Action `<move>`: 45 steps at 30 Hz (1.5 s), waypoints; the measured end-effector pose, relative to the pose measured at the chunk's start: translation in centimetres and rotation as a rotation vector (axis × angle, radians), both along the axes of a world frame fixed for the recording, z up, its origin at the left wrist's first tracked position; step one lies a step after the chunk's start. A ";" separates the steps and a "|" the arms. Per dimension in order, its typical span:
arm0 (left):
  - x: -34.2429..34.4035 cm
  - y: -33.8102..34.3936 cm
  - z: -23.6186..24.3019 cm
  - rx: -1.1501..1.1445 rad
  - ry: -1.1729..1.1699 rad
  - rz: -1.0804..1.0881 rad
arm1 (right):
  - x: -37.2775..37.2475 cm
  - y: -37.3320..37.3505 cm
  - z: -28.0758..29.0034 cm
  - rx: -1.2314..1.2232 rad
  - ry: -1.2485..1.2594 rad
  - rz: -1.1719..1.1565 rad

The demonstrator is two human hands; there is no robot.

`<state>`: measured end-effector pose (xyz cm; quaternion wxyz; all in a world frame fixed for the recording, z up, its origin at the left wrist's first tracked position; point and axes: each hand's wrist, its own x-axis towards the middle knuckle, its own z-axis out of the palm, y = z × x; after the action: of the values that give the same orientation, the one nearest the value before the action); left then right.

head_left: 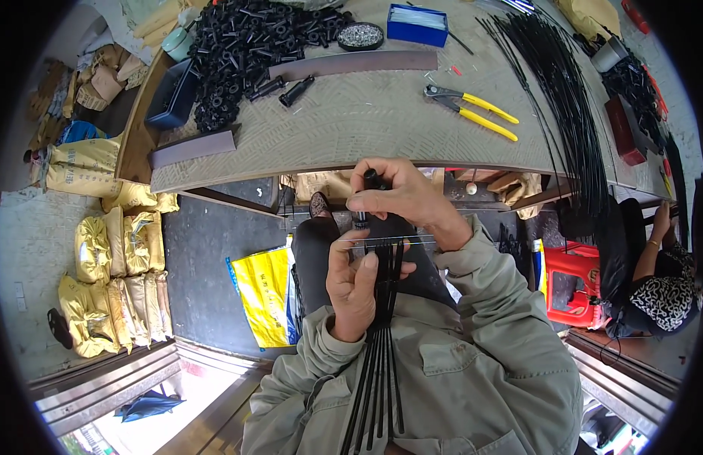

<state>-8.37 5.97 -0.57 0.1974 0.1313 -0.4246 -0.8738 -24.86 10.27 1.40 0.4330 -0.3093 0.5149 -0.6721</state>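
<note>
My left hand (351, 292) is closed on a bunch of thin black umbrella ribs (378, 356), which hang down over my lap and jacket. A thin straight wire (419, 240) runs crosswise at the top ends of the ribs. Just above, my right hand (404, 199) grips a black plastic umbrella runner (360, 218) between thumb and fingers. The runner's lower end is close to my left fingertips and the wire; whether it touches the ribs is hidden.
On the bench (351, 133) ahead lie yellow-handled pincers (473, 108), a heap of black runners (245, 38), a blue box (417, 26) of thin wires, and a long bundle of black ribs (564, 91). Yellow sacks (112, 250) stack at left; another person (662, 288) sits at right.
</note>
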 end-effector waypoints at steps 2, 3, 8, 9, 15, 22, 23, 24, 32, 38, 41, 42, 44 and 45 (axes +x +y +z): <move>0.1 0.0 0.0 -0.003 0.002 0.001 | 0.1 -0.1 0.0 0.000 0.008 0.006; 0.0 0.0 0.0 -0.009 0.008 0.001 | 0.1 -0.1 0.0 0.005 0.011 0.011; -0.2 0.1 -0.1 0.021 0.040 0.012 | 0.2 0.1 0.0 0.007 0.036 0.040; -0.2 0.0 -0.1 0.025 0.035 0.013 | 0.3 0.1 0.0 0.015 0.040 0.052; -0.4 -0.3 -0.3 0.030 0.038 0.006 | 0.5 0.1 0.1 0.015 0.127 0.076; -0.4 -0.4 -0.2 0.017 0.028 0.010 | 0.6 0.2 0.4 -0.002 0.082 0.099; -0.3 -0.4 -0.1 0.004 0.022 0.016 | 0.6 0.1 0.4 -0.011 0.089 0.096; -0.3 -0.4 0.0 -0.008 0.017 0.022 | 0.7 0.0 0.3 -0.020 0.095 0.093; -0.3 -0.6 -0.3 -0.013 -0.018 0.124 | 0.9 0.6 -1.4 -0.107 -0.034 -0.092; -0.4 -1.7 -1.0 -0.038 0.002 0.243 | 5.9 1.7 -2.5 -0.020 -0.214 -0.540; -0.6 -1.4 -1.2 -0.085 0.007 0.275 | 7.4 2.0 -2.6 -0.041 -0.202 -0.595; -0.7 -1.2 -1.2 -0.126 -0.005 0.284 | 7.5 2.0 -2.6 -0.059 -0.249 -0.613; -0.6 -1.0 -1.2 -0.171 -0.010 0.304 | 7.4 1.9 -2.4 -0.106 -0.300 -0.621; -0.5 -0.9 -1.2 -0.174 -0.009 0.314 | 7.4 1.8 -2.3 -0.126 -0.292 -0.624</move>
<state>-8.90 5.09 -1.73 0.3400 0.1823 -0.4737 -0.7917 -17.49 12.02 -0.95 0.2559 -0.0640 0.4746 -0.8397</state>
